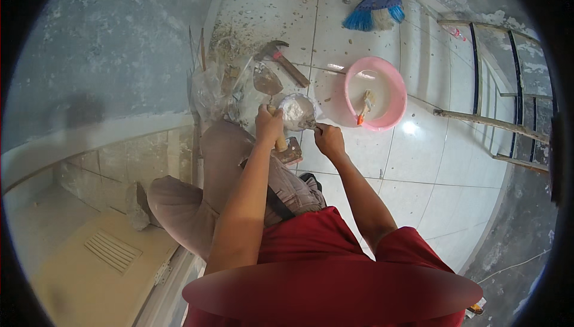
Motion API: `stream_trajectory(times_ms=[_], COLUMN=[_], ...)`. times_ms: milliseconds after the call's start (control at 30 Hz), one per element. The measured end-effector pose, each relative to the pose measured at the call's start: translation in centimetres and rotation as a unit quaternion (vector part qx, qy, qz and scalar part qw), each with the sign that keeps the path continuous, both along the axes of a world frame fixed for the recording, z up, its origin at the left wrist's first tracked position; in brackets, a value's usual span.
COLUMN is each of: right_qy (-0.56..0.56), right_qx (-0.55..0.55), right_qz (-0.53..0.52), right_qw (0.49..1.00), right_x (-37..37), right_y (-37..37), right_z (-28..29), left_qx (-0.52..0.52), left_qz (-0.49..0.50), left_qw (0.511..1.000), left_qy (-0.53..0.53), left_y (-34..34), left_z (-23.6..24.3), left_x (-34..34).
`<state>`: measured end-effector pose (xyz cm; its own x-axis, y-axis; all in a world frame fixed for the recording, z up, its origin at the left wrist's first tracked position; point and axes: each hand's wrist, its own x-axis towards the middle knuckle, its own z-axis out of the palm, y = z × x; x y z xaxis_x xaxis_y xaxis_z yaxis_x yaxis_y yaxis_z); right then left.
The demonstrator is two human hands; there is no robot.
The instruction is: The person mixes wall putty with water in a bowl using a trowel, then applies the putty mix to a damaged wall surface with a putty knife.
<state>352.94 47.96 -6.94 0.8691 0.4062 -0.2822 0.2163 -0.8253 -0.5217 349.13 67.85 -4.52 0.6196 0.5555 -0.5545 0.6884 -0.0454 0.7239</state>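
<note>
The floor tiles [418,153] are glossy white ceramic, smooth and reflective, with gritty rubble strewn near the rough, matt grey plaster wall [107,46]. The pink basin [391,84] is smooth shiny plastic; the broom [375,13] has blue synthetic bristles. The hammer [281,58] has a dull metal head, and the ladder [496,120] is raw, weathered wood.

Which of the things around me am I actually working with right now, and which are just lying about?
In use:
left hand gripping a wooden handle
right hand holding a metal tool at the small bowl of white powder

Lying about:
hammer
trowel
pink basin with a brush
blue broom
ladder
</note>
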Motion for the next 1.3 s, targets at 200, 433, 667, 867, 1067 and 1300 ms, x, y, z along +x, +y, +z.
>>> stream_trajectory(times_ms=[200,433,667,867,1067,1300], right_qy=[0.026,0.041,0.058,0.128,0.27,0.353], right_qx=[0.095,0.126,0.134,0.263,0.196,0.293], right_qz=[-0.019,0.003,0.05,-0.012,-0.116,-0.19], right_qw=[0.995,0.991,0.988,0.956,0.936,0.868], right_x=[0.2,1.9,2.6,1.8,1.2,0.5], right_y=[0.1,-0.7,-0.8,-2.3,-3.4,-4.3], right_z=[-0.3,-1.8,-2.1,-3.5,-2.8,-3.0], left_qx=[-0.132,-0.173,-0.158,-0.161,-0.215,-0.299], left_qz=[-0.01,0.037,0.004,0.018,0.113,0.106], left_qw=[0.991,0.984,0.987,0.987,0.966,0.935], left_qy=[0.016,-0.006,-0.009,-0.014,-0.088,-0.159], left_y=[0.7,-0.2,0.2,0.4,1.1,4.3], left_z=[-3.4,-5.1,-5.3,-5.2,-1.0,7.1], left_x=[-0.8,-0.2,-0.4,-0.3,-0.1,-3.5])
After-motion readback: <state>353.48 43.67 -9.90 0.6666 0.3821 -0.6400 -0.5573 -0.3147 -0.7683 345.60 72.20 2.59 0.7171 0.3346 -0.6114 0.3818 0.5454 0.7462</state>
